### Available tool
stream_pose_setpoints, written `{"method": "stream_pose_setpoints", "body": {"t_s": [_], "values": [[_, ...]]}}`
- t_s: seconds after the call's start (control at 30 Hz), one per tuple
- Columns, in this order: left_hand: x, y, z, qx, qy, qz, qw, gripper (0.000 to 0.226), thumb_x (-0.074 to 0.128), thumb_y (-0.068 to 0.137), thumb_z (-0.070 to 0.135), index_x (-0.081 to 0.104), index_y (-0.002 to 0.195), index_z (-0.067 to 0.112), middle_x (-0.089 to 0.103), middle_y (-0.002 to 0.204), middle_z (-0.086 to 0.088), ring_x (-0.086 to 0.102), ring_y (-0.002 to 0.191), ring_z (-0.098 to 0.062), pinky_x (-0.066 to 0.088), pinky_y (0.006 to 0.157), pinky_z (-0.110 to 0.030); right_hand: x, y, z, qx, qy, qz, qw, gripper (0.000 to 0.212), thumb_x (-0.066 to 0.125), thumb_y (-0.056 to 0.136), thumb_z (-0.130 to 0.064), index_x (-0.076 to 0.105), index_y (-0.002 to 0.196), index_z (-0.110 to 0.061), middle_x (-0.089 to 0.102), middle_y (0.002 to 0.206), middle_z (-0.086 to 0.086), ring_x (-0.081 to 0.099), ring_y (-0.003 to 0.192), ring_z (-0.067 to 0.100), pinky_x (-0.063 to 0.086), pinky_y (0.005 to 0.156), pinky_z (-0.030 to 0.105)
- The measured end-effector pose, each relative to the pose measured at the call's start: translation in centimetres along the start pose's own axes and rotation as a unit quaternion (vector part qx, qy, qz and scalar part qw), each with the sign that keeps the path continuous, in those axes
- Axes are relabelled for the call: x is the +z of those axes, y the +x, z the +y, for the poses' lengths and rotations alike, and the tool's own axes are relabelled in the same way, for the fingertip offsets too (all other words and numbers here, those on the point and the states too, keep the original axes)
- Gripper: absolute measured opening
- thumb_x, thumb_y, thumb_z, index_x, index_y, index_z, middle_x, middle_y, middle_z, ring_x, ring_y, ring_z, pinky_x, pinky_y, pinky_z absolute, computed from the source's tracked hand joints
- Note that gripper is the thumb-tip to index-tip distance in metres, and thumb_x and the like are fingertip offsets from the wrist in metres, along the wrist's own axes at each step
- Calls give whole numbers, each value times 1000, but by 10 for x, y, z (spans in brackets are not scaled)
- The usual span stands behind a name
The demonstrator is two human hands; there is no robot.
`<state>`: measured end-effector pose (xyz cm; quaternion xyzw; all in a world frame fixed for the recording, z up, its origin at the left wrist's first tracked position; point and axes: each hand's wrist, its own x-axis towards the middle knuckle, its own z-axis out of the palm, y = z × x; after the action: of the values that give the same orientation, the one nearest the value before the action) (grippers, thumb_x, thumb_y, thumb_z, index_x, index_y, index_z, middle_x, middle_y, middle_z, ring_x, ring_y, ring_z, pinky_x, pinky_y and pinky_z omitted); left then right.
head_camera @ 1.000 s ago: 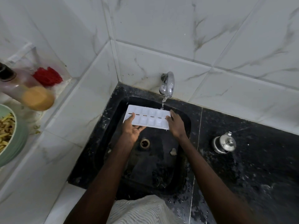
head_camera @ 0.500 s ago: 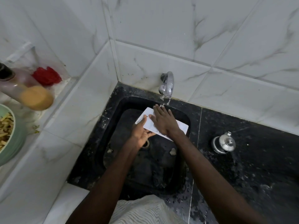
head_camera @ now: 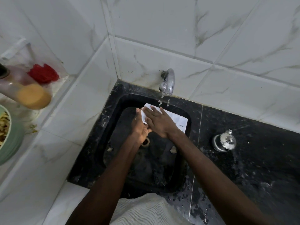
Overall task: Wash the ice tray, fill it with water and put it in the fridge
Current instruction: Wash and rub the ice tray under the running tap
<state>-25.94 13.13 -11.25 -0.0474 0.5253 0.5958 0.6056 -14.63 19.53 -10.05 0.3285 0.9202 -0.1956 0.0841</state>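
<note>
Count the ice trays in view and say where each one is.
1. The white ice tray is over the black sink beneath the tap, left hand gripping its end, right hand flat on top. Others could be out of view.
</note>
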Motion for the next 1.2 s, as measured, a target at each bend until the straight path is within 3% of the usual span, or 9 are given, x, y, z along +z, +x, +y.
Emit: {"method": "stream_pose_setpoints", "body": {"t_s": [0.43,0.57,0.63,0.7,0.8,0.87,0.97,1.07,1.2], "values": [[-40,15,34,72,-39,67,994,61,39,106,60,56,144,16,71,129,-16,72,110,-37,63,69,-52,33,-51,43,24,30,87,995,62,12,110,-53,23,165,-27,20,171,-10,10,159,7,7,132,42],[-46,16,36,65,-30,77,994,55,43,106,58,58,142,18,72,128,-16,73,109,-37,64,68,-53,38,-62,51,127,215,95,964,59,26,111,-56,38,160,-27,37,165,-8,27,155,10,19,129,39],[-42,13,37,54,-34,75,995,50,45,108,52,58,140,17,72,125,-17,73,107,-37,64,69,-54,47,-56,44,192,379,115,898,58,36,107,-62,52,152,-29,52,155,-6,45,142,12,33,122,37],[-37,9,38,47,-38,65,996,44,47,108,45,58,137,14,71,121,-18,72,106,-37,63,71,-55,56,-44,34,271,553,127,777,54,49,104,-60,63,141,-24,65,142,4,62,127,21,48,112,45],[-37,8,37,37,-9,38,999,49,51,103,45,57,140,12,68,127,-23,68,112,-44,62,68,-57,61,-31,17,333,747,128,562,27,55,107,-16,61,130,-4,71,123,20,72,106,33,64,77,41],[-42,7,41,20,7,23,1000,49,51,103,46,60,134,10,67,127,-25,67,112,-45,61,72,-61,60,-32,12,350,767,147,518,25,48,104,4,59,128,5,68,120,23,71,101,33,63,63,32],[-55,4,53,-27,-1,34,999,52,50,104,54,57,126,7,67,117,-18,64,106,-39,51,89,-70,54,-37,16,368,765,132,512,29,39,101,14,60,120,8,68,103,18,71,82,24,58,53,21],[-69,4,56,-58,-44,44,996,64,52,102,58,51,136,4,65,115,-18,64,102,-38,52,85,-67,50,-42,26,370,758,73,532,33,37,101,14,61,123,13,68,95,21,71,58,16,50,44,15],[-79,3,45,-144,31,-21,989,82,67,91,62,53,137,-5,62,134,-27,65,115,-43,57,86,-58,42,-46,41,295,766,6,571,37,47,98,16,65,129,7,73,120,25,74,104,31,65,82,31]]}}
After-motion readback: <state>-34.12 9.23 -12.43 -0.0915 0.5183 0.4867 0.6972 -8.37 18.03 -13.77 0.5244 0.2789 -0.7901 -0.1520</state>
